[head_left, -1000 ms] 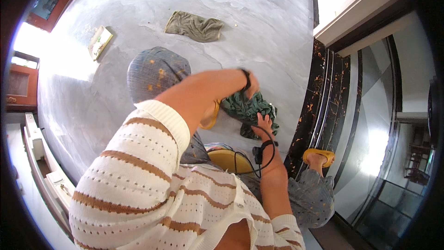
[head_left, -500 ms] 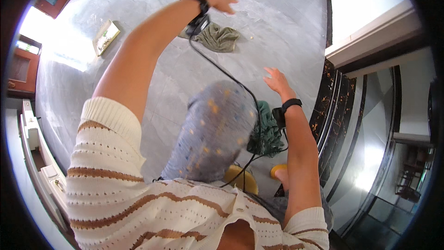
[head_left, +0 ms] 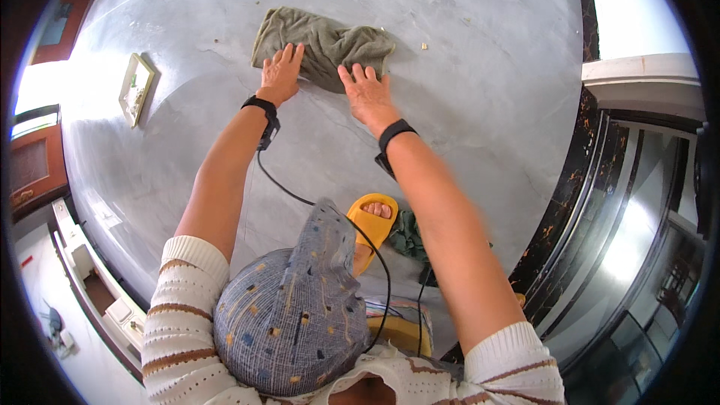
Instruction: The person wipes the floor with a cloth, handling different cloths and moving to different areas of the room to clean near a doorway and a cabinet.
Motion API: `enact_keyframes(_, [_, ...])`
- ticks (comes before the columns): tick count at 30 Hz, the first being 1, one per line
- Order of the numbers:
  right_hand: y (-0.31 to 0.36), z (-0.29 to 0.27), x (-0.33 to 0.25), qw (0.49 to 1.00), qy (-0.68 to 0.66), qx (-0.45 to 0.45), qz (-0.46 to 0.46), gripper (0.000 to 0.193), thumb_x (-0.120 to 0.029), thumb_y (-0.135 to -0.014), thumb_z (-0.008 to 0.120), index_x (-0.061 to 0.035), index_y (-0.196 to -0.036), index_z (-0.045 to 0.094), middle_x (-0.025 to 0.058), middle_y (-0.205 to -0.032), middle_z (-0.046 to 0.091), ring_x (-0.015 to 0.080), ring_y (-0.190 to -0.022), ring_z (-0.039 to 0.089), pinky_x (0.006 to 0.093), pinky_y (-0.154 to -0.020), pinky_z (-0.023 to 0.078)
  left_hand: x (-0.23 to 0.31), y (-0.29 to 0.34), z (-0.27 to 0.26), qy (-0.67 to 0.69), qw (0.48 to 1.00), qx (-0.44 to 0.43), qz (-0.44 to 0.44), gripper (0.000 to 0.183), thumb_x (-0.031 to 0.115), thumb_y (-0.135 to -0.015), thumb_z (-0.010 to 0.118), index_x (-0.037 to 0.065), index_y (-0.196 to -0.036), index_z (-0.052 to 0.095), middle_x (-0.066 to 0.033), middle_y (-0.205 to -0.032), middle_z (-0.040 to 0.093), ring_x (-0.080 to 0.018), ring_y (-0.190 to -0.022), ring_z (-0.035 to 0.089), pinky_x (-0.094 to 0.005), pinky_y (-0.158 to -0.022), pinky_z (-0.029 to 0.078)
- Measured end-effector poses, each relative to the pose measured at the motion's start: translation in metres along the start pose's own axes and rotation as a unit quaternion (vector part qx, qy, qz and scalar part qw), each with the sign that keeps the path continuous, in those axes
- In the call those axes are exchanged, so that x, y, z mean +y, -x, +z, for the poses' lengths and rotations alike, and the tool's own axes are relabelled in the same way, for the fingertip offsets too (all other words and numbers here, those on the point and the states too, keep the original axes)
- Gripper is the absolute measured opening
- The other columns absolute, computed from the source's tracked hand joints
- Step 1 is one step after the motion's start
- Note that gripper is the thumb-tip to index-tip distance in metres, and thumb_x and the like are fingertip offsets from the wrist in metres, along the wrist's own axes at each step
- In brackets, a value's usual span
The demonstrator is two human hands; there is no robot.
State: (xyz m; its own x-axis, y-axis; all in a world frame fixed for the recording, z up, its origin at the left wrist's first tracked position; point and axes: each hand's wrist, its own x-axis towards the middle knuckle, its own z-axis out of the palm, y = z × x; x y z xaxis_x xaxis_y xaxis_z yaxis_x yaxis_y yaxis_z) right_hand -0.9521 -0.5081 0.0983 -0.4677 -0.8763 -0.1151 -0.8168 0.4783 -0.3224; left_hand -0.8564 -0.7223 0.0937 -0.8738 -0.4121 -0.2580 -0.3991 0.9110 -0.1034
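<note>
An olive-grey towel (head_left: 330, 39) lies spread and rumpled on the grey floor in front of me. My left hand (head_left: 282, 75) rests its outstretched fingers on the towel's near left part. To the right, my right hand (head_left: 367, 94) touches the near right edge, fingers apart and extended. Neither hand is closed around the cloth. Both wrists wear black straps, and a black cable (head_left: 285, 189) runs back from the left one.
On the left floor sits a shallow pale tray (head_left: 136, 90) with bits in it. A dark green cloth (head_left: 409, 238) lies beside my yellow slipper (head_left: 373, 217). Small crumbs (head_left: 424, 46) dot the floor right of the towel. A black-edged step (head_left: 562, 202) borders the right side.
Both hands have come down onto the towel, which now lies more spread out. My right hand has reached forward from near the green cloth. The view has shifted, and my yellow slipper now shows.
</note>
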Motion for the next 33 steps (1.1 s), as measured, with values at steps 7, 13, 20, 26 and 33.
enact_keyframes(7, [-0.015, 0.001, -0.003, 0.997, 0.006, 0.071, -0.005, 0.016, -0.009, -0.082, 0.060, -0.0134, -0.097, 0.063, 0.0062, -0.095, 0.054, 0.0228, -0.092, 0.058, 0.0403, -0.079, 0.040, -0.024, -0.026, -0.015, 0.041, 0.969, 0.231, 0.083, 0.023, 0.007, -0.073, 0.063, 0.014, -0.096, 0.065, -0.0046, -0.093, 0.062, -0.0262, -0.099, 0.056, -0.0414, -0.088, 0.041])
enact_keyframes(13, [0.081, -0.055, 0.053, 0.974, 0.011, 0.222, -0.039, 0.015, -0.011, -0.076, 0.060, -0.0130, -0.091, 0.061, 0.0061, -0.094, 0.054, 0.0241, -0.093, 0.057, 0.0422, -0.079, 0.040, 0.038, 0.033, -0.038, 0.192, 0.932, 0.230, 0.204, 0.028, 0.002, -0.071, 0.060, 0.007, -0.098, 0.062, -0.0123, -0.098, 0.062, -0.0328, -0.095, 0.057, -0.0444, -0.084, 0.045])
enact_keyframes(20, [0.216, -0.041, 0.157, 0.971, -0.072, 0.166, 0.154, 0.020, -0.001, -0.082, 0.058, -0.0085, -0.100, 0.062, 0.0090, -0.101, 0.060, 0.0320, -0.100, 0.057, 0.0461, -0.079, 0.047, 0.193, 0.037, -0.016, 0.296, 0.933, 0.100, 0.181, 0.028, 0.003, -0.084, 0.055, 0.012, -0.110, 0.056, -0.0123, -0.104, 0.056, -0.0357, -0.093, 0.061, -0.0444, -0.077, 0.053])
enact_keyframes(26, [0.099, -0.139, 0.217, 0.950, -0.061, 0.292, 0.088, 0.026, 0.002, -0.087, 0.052, -0.0039, -0.110, 0.059, 0.0168, -0.103, 0.063, 0.0395, -0.097, 0.061, 0.0474, -0.082, 0.050, 0.175, -0.130, -0.115, 0.124, 0.907, 0.312, 0.253, 0.022, 0.009, -0.094, 0.049, 0.011, -0.114, 0.057, -0.0111, -0.100, 0.062, -0.0331, -0.084, 0.066, -0.0421, -0.076, 0.053])
enact_keyframes(33, [0.072, -0.265, 0.262, 0.916, 0.104, 0.385, 0.050, 0.025, -0.005, -0.092, 0.053, -0.0096, -0.116, 0.057, 0.0134, -0.110, 0.064, 0.0369, -0.102, 0.061, 0.0458, -0.084, 0.050, 0.163, -0.170, -0.281, 0.154, 0.827, 0.273, 0.467, 0.039, 0.022, -0.076, 0.074, 0.007, -0.111, 0.064, -0.0176, -0.097, 0.065, -0.0375, -0.090, 0.061, -0.0456, -0.079, 0.050])
